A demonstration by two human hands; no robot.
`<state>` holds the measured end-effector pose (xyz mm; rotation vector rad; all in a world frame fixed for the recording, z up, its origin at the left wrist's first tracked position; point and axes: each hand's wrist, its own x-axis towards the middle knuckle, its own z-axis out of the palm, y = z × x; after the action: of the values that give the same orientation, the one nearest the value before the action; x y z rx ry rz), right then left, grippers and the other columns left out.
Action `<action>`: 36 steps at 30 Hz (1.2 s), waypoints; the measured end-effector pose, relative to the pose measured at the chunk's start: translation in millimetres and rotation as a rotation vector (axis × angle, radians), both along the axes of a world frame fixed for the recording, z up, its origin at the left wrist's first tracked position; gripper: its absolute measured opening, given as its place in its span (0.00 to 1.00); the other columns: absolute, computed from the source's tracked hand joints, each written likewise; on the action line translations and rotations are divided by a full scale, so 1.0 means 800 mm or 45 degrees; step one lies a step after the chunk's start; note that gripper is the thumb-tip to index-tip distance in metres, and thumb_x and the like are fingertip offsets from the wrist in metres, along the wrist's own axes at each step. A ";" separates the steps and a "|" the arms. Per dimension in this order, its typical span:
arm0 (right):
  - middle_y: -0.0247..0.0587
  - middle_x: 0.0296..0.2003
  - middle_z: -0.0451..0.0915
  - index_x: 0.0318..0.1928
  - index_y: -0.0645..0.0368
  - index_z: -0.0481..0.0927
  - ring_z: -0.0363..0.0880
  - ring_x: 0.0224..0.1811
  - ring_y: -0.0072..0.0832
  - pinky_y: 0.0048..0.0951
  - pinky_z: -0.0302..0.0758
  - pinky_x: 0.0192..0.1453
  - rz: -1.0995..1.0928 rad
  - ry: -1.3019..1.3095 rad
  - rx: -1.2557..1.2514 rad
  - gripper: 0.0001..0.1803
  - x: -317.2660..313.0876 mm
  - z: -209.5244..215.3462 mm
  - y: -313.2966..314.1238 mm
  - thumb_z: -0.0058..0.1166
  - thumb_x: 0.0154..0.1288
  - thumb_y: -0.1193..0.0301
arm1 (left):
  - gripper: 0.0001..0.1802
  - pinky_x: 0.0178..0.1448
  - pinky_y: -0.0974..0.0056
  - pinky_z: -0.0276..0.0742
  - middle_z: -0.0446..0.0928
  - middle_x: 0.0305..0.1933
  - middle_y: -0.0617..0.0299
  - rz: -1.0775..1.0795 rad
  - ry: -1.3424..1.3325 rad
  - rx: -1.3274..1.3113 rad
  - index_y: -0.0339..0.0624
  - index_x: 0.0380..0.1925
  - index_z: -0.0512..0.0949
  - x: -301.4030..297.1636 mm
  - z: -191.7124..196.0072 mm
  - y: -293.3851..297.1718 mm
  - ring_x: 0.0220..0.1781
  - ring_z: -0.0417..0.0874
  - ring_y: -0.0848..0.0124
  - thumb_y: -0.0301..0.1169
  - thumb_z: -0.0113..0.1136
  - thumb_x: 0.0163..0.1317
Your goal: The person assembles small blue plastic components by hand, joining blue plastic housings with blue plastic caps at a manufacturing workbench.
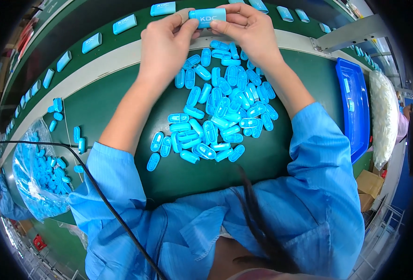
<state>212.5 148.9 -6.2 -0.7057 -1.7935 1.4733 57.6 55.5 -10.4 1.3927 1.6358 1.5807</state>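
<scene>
At the far edge of the table, both hands hold a light-blue plastic casing [209, 19] with rounded ends and white print. My left hand [168, 39] pinches its left end between thumb and fingers. The other end sits between the thumb and fingers of my right hand [249, 31]. Below them spreads a loose heap of bright blue oval end caps [223, 108] on the green tabletop [169, 179]. Beyond the hands, similar casings [125, 24] lie spaced along a green belt [107, 35].
A clear bag [27, 184] of blue caps lies at left, with loose caps [77, 134] beside it. A black cable [97, 189] crosses my left sleeve. At right are a blue tray [366, 109], a white bag [383, 116] and a metal bracket [355, 33].
</scene>
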 end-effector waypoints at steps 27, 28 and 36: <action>0.41 0.34 0.81 0.47 0.71 0.74 0.80 0.30 0.22 0.22 0.78 0.35 0.108 -0.125 -0.210 0.14 -0.054 -0.003 0.050 0.55 0.61 0.78 | 0.18 0.42 0.68 0.78 0.81 0.33 0.58 0.282 0.874 0.150 0.42 0.46 0.80 -0.025 0.003 -0.005 0.36 0.84 0.66 0.34 0.66 0.55; 0.41 0.33 0.82 0.47 0.71 0.75 0.80 0.30 0.22 0.22 0.77 0.35 0.095 -0.195 -0.132 0.15 -0.059 -0.009 0.066 0.55 0.61 0.77 | 0.17 0.44 0.55 0.77 0.81 0.31 0.50 0.113 0.801 0.010 0.40 0.43 0.79 -0.027 0.016 -0.014 0.35 0.82 0.52 0.29 0.64 0.51; 0.53 0.40 0.80 0.39 0.65 0.81 0.76 0.46 0.50 0.43 0.72 0.52 -0.211 -0.882 1.088 0.16 -0.057 0.026 0.091 0.55 0.59 0.64 | 0.10 0.44 0.59 0.77 0.80 0.31 0.52 -0.242 0.804 -0.356 0.35 0.28 0.82 -0.019 0.029 -0.045 0.35 0.81 0.56 0.31 0.66 0.49</action>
<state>167.1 222.0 14.9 -0.9122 -2.5169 0.2346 42.2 19.3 13.0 1.9348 1.8939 0.7982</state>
